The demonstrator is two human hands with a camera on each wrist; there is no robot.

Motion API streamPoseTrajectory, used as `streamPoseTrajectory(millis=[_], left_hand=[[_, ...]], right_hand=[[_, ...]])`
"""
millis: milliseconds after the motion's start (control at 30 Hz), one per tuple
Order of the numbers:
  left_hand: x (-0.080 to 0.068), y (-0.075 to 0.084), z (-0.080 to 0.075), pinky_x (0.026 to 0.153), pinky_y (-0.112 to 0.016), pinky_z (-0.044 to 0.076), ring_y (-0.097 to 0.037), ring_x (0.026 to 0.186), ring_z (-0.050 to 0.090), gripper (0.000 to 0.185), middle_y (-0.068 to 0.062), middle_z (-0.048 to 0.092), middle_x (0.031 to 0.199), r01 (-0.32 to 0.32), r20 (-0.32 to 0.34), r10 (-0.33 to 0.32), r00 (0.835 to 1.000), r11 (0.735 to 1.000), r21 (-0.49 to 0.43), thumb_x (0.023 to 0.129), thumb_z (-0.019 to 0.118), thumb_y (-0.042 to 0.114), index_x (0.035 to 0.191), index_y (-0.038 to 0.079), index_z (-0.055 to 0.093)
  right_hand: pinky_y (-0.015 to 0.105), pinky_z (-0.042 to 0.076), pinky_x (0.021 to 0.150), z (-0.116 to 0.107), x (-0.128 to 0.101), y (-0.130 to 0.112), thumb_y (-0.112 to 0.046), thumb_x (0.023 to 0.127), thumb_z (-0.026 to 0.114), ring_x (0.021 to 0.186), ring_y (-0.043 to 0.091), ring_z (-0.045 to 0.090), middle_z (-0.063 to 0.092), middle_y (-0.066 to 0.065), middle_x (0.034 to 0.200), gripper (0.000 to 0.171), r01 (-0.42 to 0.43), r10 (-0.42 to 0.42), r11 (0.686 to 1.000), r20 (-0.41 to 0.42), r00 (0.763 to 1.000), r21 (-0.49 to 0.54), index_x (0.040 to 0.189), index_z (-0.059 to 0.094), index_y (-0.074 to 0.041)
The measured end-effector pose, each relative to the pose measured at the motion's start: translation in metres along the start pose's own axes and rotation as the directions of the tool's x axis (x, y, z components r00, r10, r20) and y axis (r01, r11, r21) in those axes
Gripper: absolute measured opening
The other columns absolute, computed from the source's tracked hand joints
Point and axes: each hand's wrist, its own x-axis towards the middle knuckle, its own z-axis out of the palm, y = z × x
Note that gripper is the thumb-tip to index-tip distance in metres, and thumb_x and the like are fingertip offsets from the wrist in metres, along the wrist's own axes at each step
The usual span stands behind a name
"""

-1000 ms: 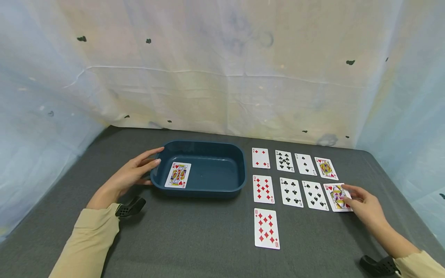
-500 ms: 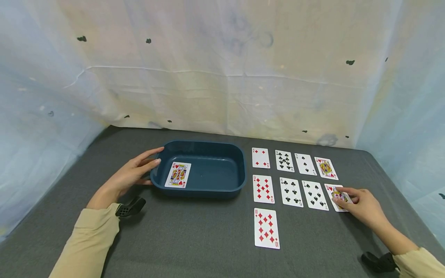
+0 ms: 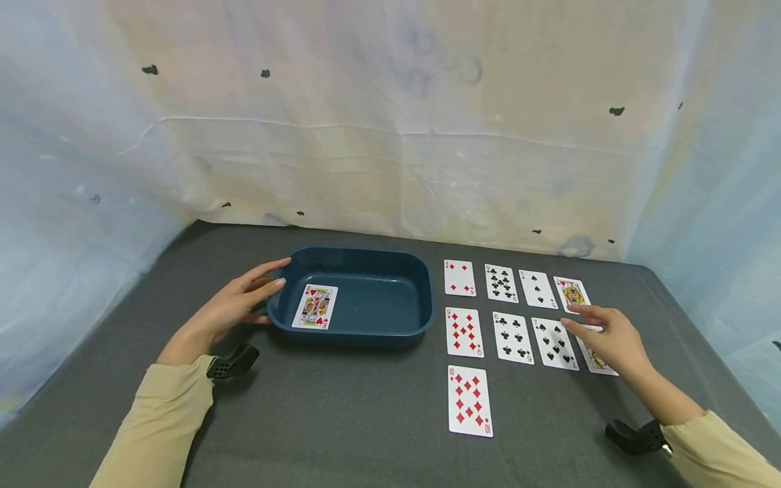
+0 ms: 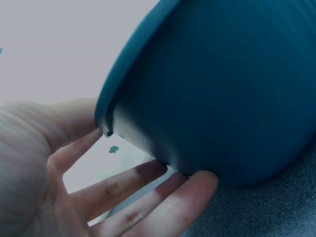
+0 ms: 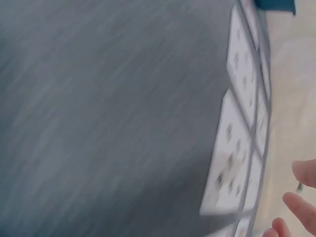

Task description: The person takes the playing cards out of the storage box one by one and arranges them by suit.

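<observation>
Looking down from the head camera, the whole layout is showing: the left hand (image 3: pixel 234 308) is resting against the left end of the dark blue tray (image 3: pixel 366 332), fingers straight and lying along its rim, thumb up near the top edge. A king of hearts (image 3: pixel 314 307) is lying face up inside the tray at its left end. Over on the right, the right hand (image 3: pixel 610 339) is hovering above the card grid with fingers loosely spread and relaxed, gripping nothing — it is covering most of the face card (image 3: pixel 601 362) at the right end of the middle row, and only a sliver of that card is peeking out below the palm, too little to read.

The left wrist camera is giving what the head view cannot — the tray's outer wall (image 4: pixel 222 94) from low down, with the left hand's fingers (image 4: pixel 163 207) extended flat under the curve of the wall and touching it.

The right wrist camera is smeared with motion blur. Rows of cards (image 5: pixel 237 148) are running along the grey table (image 5: pixel 98 123), but their pips are unreadable, and only a few fingertips (image 5: pixel 306 173) are poking in at the right edge, apart from one another.

Elsewhere, the ten of diamonds (image 3: pixel 470 400) is sitting alone in the near row.
</observation>
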Motion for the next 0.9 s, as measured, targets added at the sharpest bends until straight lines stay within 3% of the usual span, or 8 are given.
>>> streamPoseTrajectory(millis=[133, 400, 633, 900], left_hand=[[0.001, 0.000, 0.002, 0.086, -0.047, 0.053, -0.042, 0.130, 0.040, 0.065, -0.023, 0.020, 0.155, 0.005, -0.004, -0.005, 1.000, 1.000, 0.002, 0.098, 0.050, 0.045, 0.154, 0.028, 0.021], [0.001, -0.001, 0.001, 0.086, -0.049, 0.052, -0.044, 0.133, 0.037, 0.066, -0.023, 0.019, 0.156, 0.005, -0.003, -0.005, 1.000, 1.000, 0.004, 0.098, 0.050, 0.045, 0.154, 0.027, 0.020], [0.000, -0.001, -0.001, 0.087, -0.049, 0.053, -0.044, 0.136, 0.033, 0.066, -0.022, 0.018, 0.157, 0.018, -0.008, -0.018, 1.000, 1.000, 0.008, 0.098, 0.050, 0.045, 0.154, 0.027, 0.020], [-0.001, 0.000, 0.001, 0.087, -0.048, 0.053, -0.043, 0.135, 0.034, 0.064, -0.022, 0.019, 0.156, 0.018, -0.009, -0.018, 1.000, 1.000, -0.002, 0.099, 0.050, 0.043, 0.154, 0.027, 0.021]], right_hand=[[0.059, 0.042, 0.085, 0.003, 0.007, -0.025, -0.037, 0.095, 0.058, 0.116, 0.047, 0.050, 0.046, 0.032, 0.134, 0.053, 0.014, -0.014, 0.996, -0.009, 1.000, 0.088, 0.130, 0.056, 0.002], [0.043, 0.046, 0.085, 0.020, 0.025, -0.079, -0.029, 0.093, 0.063, 0.114, 0.038, 0.054, 0.056, 0.023, 0.128, 0.044, 0.082, -0.070, 0.965, -0.058, 0.996, 0.249, 0.126, 0.060, -0.001], [0.035, 0.045, 0.085, 0.038, 0.041, -0.134, -0.025, 0.093, 0.064, 0.111, 0.031, 0.054, 0.056, 0.019, 0.128, 0.041, 0.122, -0.124, 0.907, -0.023, 0.992, 0.403, 0.127, 0.060, -0.004], [0.025, 0.048, 0.077, 0.057, 0.051, -0.180, -0.020, 0.091, 0.066, 0.111, 0.030, 0.057, 0.059, 0.018, 0.126, 0.040, 0.117, -0.148, 0.842, 0.016, 0.989, 0.526, 0.127, 0.060, -0.005]])
